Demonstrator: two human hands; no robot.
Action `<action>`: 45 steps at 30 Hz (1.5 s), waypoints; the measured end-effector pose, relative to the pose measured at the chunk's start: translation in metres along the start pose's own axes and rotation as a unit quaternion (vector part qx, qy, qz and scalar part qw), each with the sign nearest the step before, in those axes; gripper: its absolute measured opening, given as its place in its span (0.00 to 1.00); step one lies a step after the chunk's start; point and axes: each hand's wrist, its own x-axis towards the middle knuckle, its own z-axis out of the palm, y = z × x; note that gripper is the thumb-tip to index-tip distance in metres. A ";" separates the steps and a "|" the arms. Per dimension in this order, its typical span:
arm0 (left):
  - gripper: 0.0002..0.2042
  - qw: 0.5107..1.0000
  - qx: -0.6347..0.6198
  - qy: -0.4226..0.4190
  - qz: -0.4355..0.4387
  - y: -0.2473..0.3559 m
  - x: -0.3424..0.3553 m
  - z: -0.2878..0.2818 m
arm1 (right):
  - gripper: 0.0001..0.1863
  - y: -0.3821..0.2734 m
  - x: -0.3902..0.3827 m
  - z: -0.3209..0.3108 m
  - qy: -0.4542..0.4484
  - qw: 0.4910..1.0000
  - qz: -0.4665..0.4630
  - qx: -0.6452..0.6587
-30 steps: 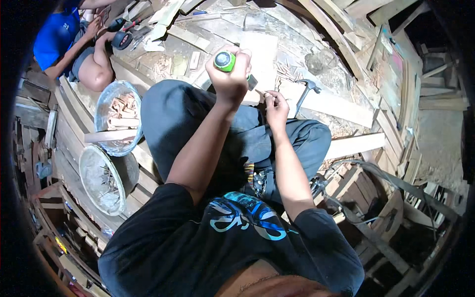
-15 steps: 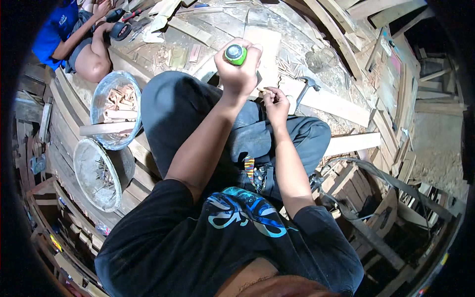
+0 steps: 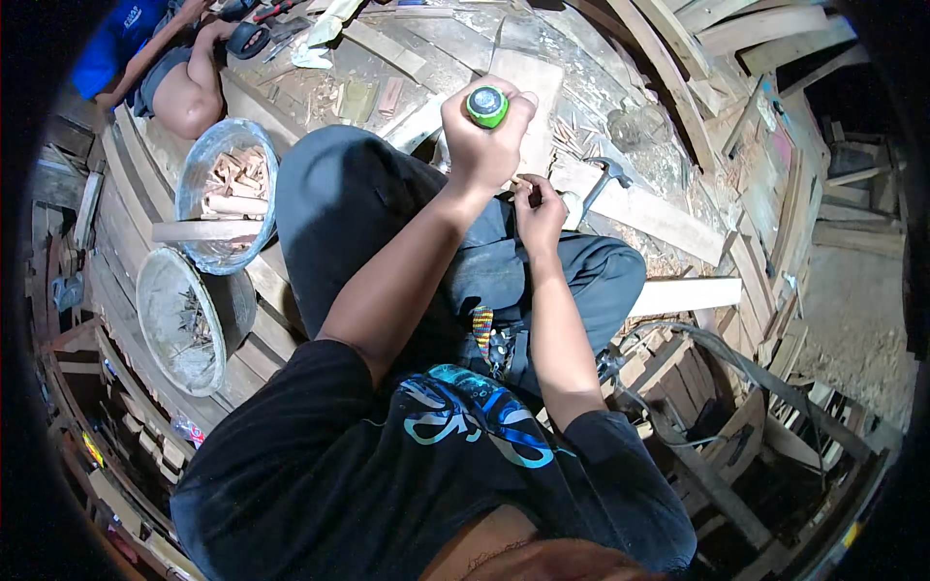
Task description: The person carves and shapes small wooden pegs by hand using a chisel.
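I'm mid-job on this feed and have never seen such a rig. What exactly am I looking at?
There is no machine here: these are a seated person's bare hands, seen from above by a wide fisheye camera worn on their head, so straight edges bend near the rim. Picture left is the person's left.

The left hand grips a tool with a green handle; its working end is hidden. The right hand pinches a small pale piece, probably wood.

On the littered surface, a hammer lies beside the right hand, near a pale plank. At left, a bluish bucket holds wood pieces. Another person sits at upper left.
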 end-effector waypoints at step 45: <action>0.07 1.000 -0.011 -0.007 -0.015 -0.001 -0.002 0.001 | 0.08 -0.002 0.000 -0.001 0.000 1.000 -0.008 -0.015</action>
